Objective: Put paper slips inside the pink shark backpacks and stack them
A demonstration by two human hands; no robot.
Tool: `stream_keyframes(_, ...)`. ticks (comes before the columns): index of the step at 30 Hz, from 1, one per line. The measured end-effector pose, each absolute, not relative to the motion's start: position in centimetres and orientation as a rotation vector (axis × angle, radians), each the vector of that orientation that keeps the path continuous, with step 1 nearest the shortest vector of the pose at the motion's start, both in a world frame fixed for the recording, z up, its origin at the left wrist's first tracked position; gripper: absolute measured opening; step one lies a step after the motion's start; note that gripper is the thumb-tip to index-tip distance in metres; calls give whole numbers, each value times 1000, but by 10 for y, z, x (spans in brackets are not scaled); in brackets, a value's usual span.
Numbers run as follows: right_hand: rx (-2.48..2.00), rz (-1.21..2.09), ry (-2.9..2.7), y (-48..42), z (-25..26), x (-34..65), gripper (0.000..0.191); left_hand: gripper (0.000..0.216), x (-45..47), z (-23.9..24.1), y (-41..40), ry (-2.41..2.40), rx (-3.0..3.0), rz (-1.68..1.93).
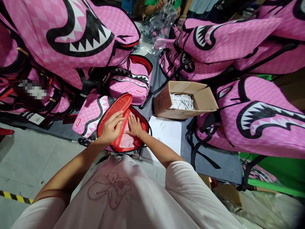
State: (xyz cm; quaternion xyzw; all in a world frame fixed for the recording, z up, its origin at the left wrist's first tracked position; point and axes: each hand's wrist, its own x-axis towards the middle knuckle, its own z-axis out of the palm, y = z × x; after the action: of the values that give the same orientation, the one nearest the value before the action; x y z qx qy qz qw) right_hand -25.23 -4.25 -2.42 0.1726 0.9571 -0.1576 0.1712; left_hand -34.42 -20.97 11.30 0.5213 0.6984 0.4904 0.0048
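A pink shark-mouth backpack (89,116) lies unzipped in front of me, its red lining (124,141) showing. My left hand (111,127) rests on the raised red flap (116,109), fingers curled over its edge. My right hand (133,125) lies flat inside the bag, fingers spread on the lining. Neither hand carries a loose object.
Piles of pink shark-mouth backpacks (71,35) surround the grey work surface (214,159). An open cardboard box (205,98) with white packets stands right of the open bag, a white sheet (166,133) beside it. Another person's hands (158,4) handle clear plastic bags at the far end.
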Motion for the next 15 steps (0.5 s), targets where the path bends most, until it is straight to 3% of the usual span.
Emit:
stream_keyframes(8,343,-536,2797,-42,-38,-257,107,27,-336,117,-212,2306,1700,1598)
stream_keyframes(15,393,-341,2767,-41,-23,-246,99,36,-345,133,-240,2788,1752,1276)
